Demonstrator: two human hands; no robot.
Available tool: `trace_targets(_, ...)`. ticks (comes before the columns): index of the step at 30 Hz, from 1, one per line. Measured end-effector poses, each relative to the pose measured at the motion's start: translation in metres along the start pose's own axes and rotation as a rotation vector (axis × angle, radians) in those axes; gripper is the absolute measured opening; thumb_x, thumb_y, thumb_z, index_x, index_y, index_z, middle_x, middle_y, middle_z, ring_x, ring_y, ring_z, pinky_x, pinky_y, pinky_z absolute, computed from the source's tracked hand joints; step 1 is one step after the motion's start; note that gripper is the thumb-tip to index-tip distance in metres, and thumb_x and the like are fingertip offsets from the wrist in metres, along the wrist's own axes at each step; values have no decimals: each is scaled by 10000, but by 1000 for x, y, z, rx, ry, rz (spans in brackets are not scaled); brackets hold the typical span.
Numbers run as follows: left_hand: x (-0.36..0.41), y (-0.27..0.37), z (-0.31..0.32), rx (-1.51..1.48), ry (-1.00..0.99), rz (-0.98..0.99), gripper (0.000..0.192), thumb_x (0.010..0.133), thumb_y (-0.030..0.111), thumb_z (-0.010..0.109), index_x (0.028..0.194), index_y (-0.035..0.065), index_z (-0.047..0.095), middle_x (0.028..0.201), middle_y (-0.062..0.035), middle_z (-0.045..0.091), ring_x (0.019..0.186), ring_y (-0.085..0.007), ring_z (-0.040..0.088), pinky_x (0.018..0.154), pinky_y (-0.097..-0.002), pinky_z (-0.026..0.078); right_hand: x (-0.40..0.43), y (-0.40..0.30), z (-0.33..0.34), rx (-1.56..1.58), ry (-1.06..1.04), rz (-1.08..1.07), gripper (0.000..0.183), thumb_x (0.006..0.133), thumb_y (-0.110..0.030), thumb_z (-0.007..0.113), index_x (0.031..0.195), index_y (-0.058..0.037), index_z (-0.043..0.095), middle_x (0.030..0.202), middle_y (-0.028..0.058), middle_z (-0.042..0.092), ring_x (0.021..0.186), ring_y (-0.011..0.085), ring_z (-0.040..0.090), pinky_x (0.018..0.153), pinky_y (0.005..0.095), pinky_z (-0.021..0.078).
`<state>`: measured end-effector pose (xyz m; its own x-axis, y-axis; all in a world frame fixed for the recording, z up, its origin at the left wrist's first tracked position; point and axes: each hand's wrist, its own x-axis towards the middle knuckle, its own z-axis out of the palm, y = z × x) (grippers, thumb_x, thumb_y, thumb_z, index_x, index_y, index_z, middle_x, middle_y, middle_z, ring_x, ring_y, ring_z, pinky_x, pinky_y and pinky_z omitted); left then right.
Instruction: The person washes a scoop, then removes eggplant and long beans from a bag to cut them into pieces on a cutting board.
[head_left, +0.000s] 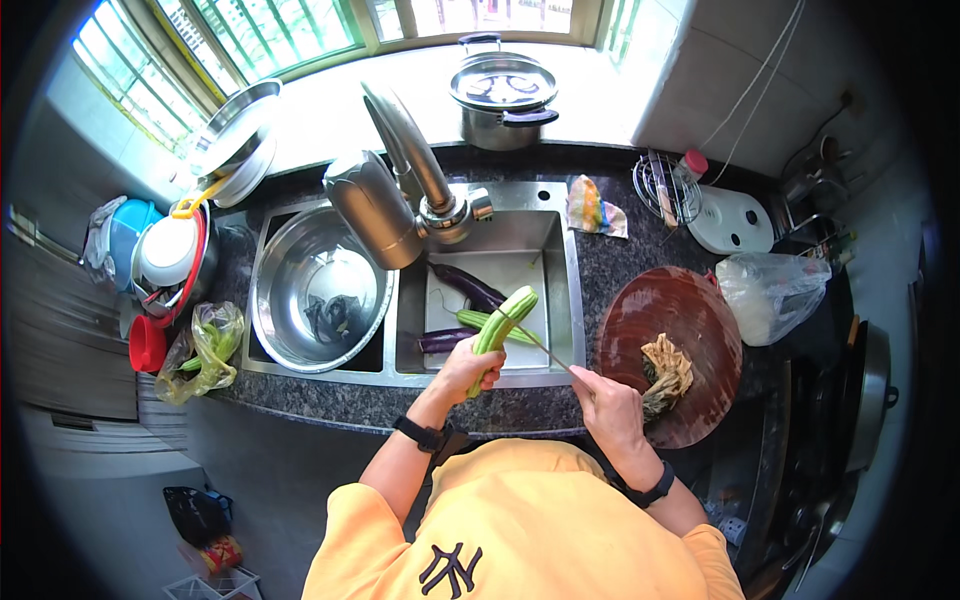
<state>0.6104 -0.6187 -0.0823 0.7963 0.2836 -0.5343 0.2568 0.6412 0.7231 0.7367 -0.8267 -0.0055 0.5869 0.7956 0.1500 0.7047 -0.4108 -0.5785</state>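
My left hand (469, 373) is closed around the lower part of a pale green ridged gourd (510, 313), tilted up over the front of the steel sink (566, 270). In my right hand (611, 405) is a thin knife (546, 347), seen nearly edge-on, its far end against or just over the gourd's side. Whether it cuts in cannot be told. Below, in the basin, lie a purple eggplant (469, 285), a second eggplant (442, 340) and another green gourd (525, 335), partly hidden by the held one.
A steel bowl (274, 330) holding a dark plastic bag stands left of the basin, under the faucet (420, 161). On the right, a round reddish-brown board (622, 322) bears dried leafy greens (667, 371). A plastic bag of green vegetables (202, 360) lies at the left counter edge.
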Motion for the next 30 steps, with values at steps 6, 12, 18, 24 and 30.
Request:
trace_targets(6,0,3,3,34,-1,7,127,784,40,615,848,59,507,664,-9,479,490,-94,467,407,-234,379,-3,-10,-12,-88,0,-1,166,878,-198,615,1025,-135,659,676,141,612,604,355,606,520,433,472)
trace_targets(12,6,-1,1,76,-4,-7,112,775,35,602,830,58,507,647,-11,483,481,-95,466,407,-239,376,-3,-9,-9,-101,-1,23,146,888,-196,597,1012,-143,654,667,146,616,599,365,609,525,449,478)
trace_targets(18,20,-11,-32,166,220,44,102,747,24,592,823,47,528,588,-18,496,439,-100,463,387,-253,383,55,-5,58,-177,-227,118,120,855,-179,568,926,-168,664,710,194,629,686,386,638,614,483,509)
trace_targets(24,14,-6,-16,228,129,189,208,765,49,639,943,42,531,618,-7,521,474,-96,496,444,-236,409,75,3,70,-203,-210,206,141,875,-160,553,961,-140,663,754,197,637,712,390,639,608,474,509)
trace_targets(30,-3,11,-10,-93,27,183,366,820,135,697,1090,48,464,786,-18,528,562,-85,506,479,-232,424,31,-16,11,-97,-43,-26,169,869,-154,607,1023,-112,662,717,173,626,644,365,621,535,435,482)
